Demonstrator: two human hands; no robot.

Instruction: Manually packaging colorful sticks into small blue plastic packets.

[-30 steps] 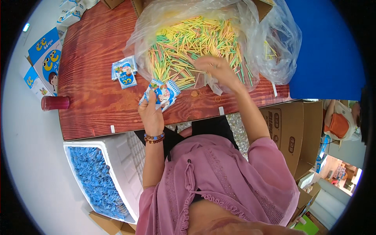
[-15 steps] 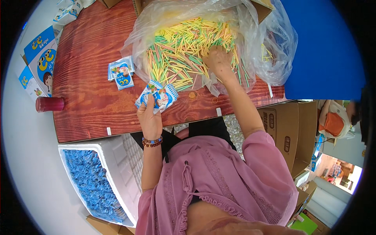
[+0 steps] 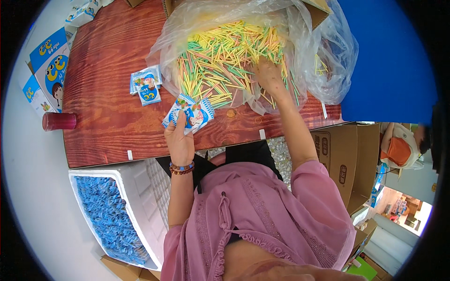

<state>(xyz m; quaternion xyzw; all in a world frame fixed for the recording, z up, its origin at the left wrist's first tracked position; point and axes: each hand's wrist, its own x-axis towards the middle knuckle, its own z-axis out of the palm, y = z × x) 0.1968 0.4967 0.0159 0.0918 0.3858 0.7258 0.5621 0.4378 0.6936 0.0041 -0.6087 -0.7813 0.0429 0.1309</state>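
Note:
My left hand (image 3: 179,136) pinches a few small white-and-blue printed packets (image 3: 193,114) over the table's near edge, thumb on top. Left of the clear bag, more of these packets (image 3: 149,84) lie in a small overlapping pile. My right hand (image 3: 268,77) reaches into the heap of thin yellow, green and pink sticks (image 3: 225,61). Its fingers curl down onto the sticks at the heap's right side, and their tips are partly hidden among them. The heap lies in a spread-open clear plastic bag (image 3: 164,51).
A red-brown wooden table (image 3: 108,112) carries a dark red cup (image 3: 59,122) at its left edge, near printed blue-and-white boxes (image 3: 49,65). A white foam box (image 3: 124,187) full of blue packets stands below left. Cardboard boxes (image 3: 347,159) stand at the right.
My right hand has shifted slightly right and toward me within the heap, its fingers more bent. My left hand keeps its hold on the packets, almost in place.

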